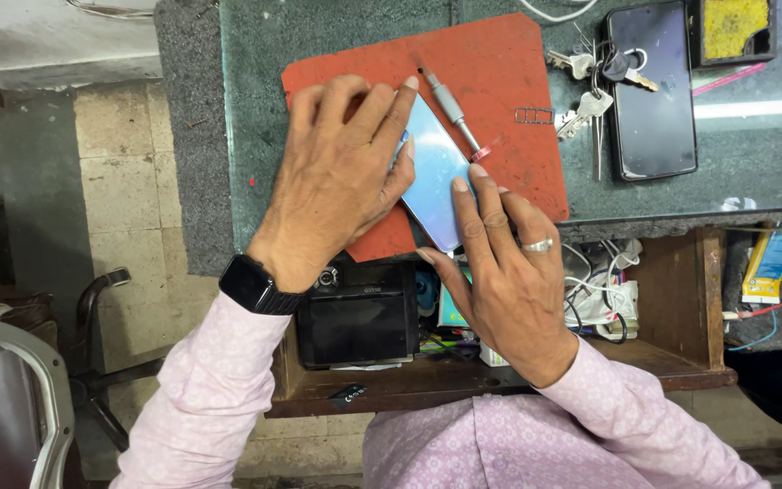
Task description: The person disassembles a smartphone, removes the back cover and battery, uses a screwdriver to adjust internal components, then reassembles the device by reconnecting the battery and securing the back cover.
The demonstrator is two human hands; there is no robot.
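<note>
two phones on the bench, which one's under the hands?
The pale blue phone on the red mat, pressed by both hands; the black phone lies untouched by the keys.

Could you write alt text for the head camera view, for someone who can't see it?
Seen from above, a person's left hand and right hand press a pale blue phone onto a red mat, beside a small screwdriver, keys and a black phone.

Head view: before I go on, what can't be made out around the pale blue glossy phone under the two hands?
- Pale blue glossy phone: its left part lies under the left hand; its near end is under the right hand.
- Slim silver screwdriver: tip too small to tell its type.
- Small metal frame on the red mat: too small to identify.
- Open drawer: contents partly hidden by both wrists.
</note>
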